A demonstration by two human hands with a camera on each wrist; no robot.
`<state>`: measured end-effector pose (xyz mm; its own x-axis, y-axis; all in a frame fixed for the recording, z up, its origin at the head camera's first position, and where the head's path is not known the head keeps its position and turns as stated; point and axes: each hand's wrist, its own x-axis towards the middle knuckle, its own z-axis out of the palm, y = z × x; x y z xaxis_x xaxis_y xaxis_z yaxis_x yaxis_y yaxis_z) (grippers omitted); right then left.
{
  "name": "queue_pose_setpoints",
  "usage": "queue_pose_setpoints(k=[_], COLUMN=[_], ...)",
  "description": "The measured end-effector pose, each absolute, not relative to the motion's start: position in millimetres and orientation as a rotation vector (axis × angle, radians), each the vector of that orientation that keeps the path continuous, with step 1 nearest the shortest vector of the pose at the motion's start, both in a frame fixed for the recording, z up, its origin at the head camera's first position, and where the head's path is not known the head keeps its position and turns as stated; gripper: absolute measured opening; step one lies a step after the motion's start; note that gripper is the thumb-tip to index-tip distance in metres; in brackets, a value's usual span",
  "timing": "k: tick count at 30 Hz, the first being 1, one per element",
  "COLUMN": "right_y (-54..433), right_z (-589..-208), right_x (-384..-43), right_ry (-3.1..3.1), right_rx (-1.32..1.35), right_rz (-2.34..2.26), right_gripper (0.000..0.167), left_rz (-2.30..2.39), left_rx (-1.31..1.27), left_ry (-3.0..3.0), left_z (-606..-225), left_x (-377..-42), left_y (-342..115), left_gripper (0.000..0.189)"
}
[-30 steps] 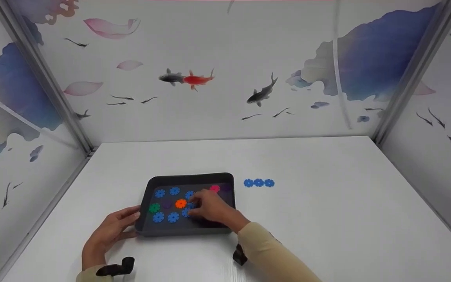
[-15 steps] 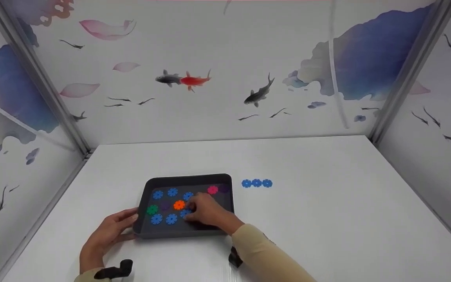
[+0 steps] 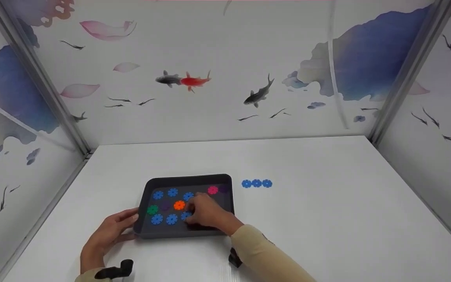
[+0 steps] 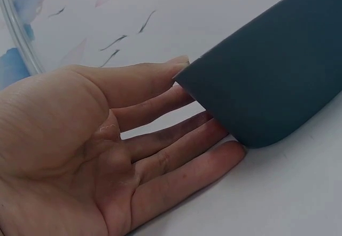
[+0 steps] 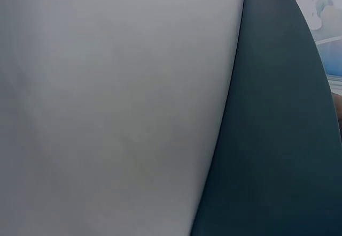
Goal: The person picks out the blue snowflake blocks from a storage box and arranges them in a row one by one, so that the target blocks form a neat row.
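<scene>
In the head view a dark grey tray (image 3: 182, 233) lies on the white table, holding flower-shaped notched discs in rows. Several are blue, such as one blue disc (image 3: 157, 195); a green disc (image 3: 152, 210), an orange disc (image 3: 179, 205) and a pink disc (image 3: 212, 190) lie among them, with dark purple ones. My left hand (image 3: 110, 231) touches the tray's left wall with fairly straight fingers (image 4: 187, 177), the thumb near its rim. Over the tray's right half, my right hand (image 3: 206, 210) reaches down with bent fingers among the discs; whether it pinches one is hidden.
To the right of the tray, three blue discs (image 3: 257, 183) lie in a row on the table (image 3: 327, 211). Printed white walls (image 3: 225, 117) enclose the back and sides. In the right wrist view, the tray's outer wall (image 5: 278, 113) and white tabletop fill the picture.
The head view has shifted slightly. My right hand stays over the same spot in the tray, its fingers moving only a little. My left hand keeps its place on the tray's side.
</scene>
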<state>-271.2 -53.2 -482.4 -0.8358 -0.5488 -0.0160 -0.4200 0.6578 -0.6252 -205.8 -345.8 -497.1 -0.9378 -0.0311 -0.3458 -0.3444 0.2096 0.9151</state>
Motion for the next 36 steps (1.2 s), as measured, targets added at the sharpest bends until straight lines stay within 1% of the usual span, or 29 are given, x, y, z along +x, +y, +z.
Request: queue_pose_setpoints(k=[12,19,28,36], right_y=[-53.7,-52.7,-55.8,-57.0], right_z=[-479.6,-480.2,-476.8,-477.1], right_x=[-267.9,-265.5,-264.3,-264.8], right_ry=[2.658,2.646,2.67,2.661], right_rx=[-0.706,-0.778,-0.794,-0.728], right_rz=[-0.901,-0.896,-0.842,-0.881], right_gripper=[0.024,0.022,0.026,0.031], left_rz=[1.775,1.779,1.773,1.779], left_rx=[-0.359,-0.353,-0.369,-0.381], left_ry=[2.247,2.252,2.261,2.252], left_z=[-494.5,-496.4,-497.5,-498.1], left_x=[-207.5,-205.4,-207.8,-207.6], left_y=[-342.1,-342.3,-345.2,-345.0], left_gripper=[0.07,0.069,0.07,0.07])
